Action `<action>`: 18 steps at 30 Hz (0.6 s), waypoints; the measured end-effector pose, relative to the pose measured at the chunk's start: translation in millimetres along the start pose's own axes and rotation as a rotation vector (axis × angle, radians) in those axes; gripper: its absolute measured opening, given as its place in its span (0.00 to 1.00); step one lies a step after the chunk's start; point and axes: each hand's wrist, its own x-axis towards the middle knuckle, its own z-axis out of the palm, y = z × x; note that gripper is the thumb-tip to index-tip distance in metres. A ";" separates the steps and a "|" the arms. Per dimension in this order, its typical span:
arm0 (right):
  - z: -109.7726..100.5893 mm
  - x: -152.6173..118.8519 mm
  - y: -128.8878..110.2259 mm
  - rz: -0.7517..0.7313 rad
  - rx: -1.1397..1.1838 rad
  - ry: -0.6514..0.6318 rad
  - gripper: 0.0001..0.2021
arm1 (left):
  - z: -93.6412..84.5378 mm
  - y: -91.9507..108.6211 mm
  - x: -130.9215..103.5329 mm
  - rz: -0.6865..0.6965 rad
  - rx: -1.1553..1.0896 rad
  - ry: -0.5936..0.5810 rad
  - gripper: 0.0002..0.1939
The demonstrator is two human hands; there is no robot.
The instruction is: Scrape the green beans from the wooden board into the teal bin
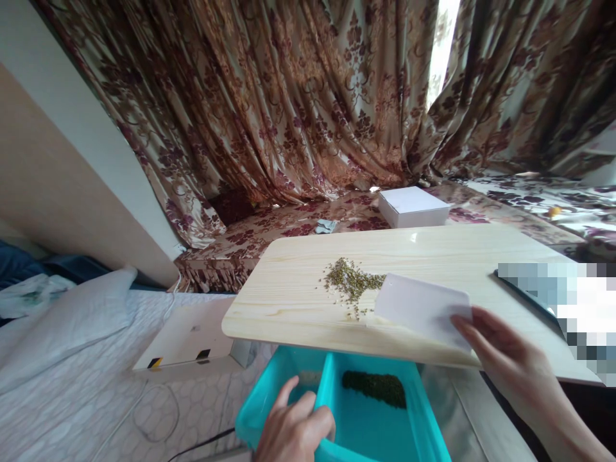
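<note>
The right hand [505, 350] is gripping the white card [418, 305], long axis running left-right over the wooden tabletop [298, 282]; the left [298, 420], fingers curled, is touching the turquoise bin [375, 427]; patterned curtains [308, 96] are hanging behind.

Floral curtains [298, 96], white box [412, 206], white pillow [72, 317], folded blue cloth [326, 226]

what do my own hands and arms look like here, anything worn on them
Both the left hand and the right hand are bare: no gloves, and no rings that show. The right forearm is bare too, with no sleeve, watch or bracelet in view. The left forearm is out of frame.
</note>
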 end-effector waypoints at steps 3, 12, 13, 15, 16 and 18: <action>-0.7 5.6 4.6 -0.025 0.013 0.020 0.15 | 2.3 1.9 2.9 0.042 0.038 -0.013 0.06; 25.1 -1.3 -0.1 -0.079 0.023 -0.123 0.15 | -0.5 0.9 7.2 0.127 0.131 -0.008 0.10; 24.5 -0.5 0.4 -0.088 0.013 -0.121 0.15 | -0.3 1.1 7.4 0.125 0.128 -0.007 0.11; 20.8 2.8 2.8 -0.104 -0.015 -0.101 0.14 | 1.0 1.8 7.8 0.119 0.118 -0.003 0.11; 18.1 5.4 4.4 -0.110 -0.032 -0.086 0.14 | 2.1 2.2 8.1 0.117 0.111 -0.001 0.12; 12.3 12.8 8.2 -0.113 -0.064 -0.057 0.13 | 4.2 2.4 8.4 0.117 0.097 -0.002 0.13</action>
